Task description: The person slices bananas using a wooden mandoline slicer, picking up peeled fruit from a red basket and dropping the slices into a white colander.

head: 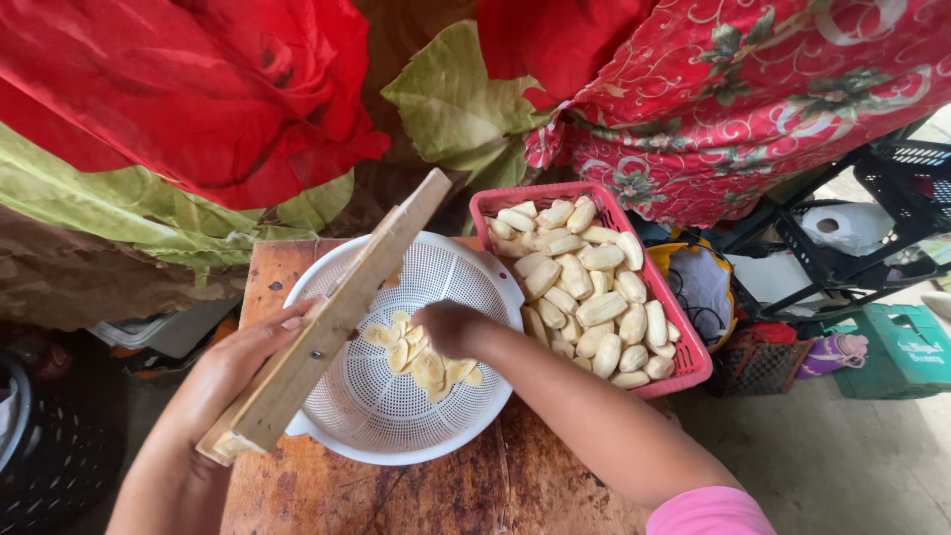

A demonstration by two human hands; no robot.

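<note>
— Where does the wooden slicer [327, 319] sit against the colander [401, 347]?

— It lies as a slanted bridge over the colander's left part. Its long axis runs from the low end near the person, at the bottom left, up to the far end past the colander's far rim. The left hand [243, 362] is wrapped around the board near its lower end, fingers over the top edge.

— And the right hand [451, 327]?

— It is just to the right of the board, over the middle of the colander, curled closed. I cannot tell whether it grips anything; the fingers hide whatever may be inside. It is apart from the board but close.

— So which hand is nearer the slices?

— The right one. The pale yellow slices [421, 357] lie in the colander directly beneath and slightly left of it, between that hand and the board.

— What about the whole peeled bananas [584, 292]?

— They fill the pink basket [684, 362], which touches the colander's right rim. From the right hand they lie to the right, a short reach over the rim. Both containers rest on the worn wooden table [466, 490].
</note>
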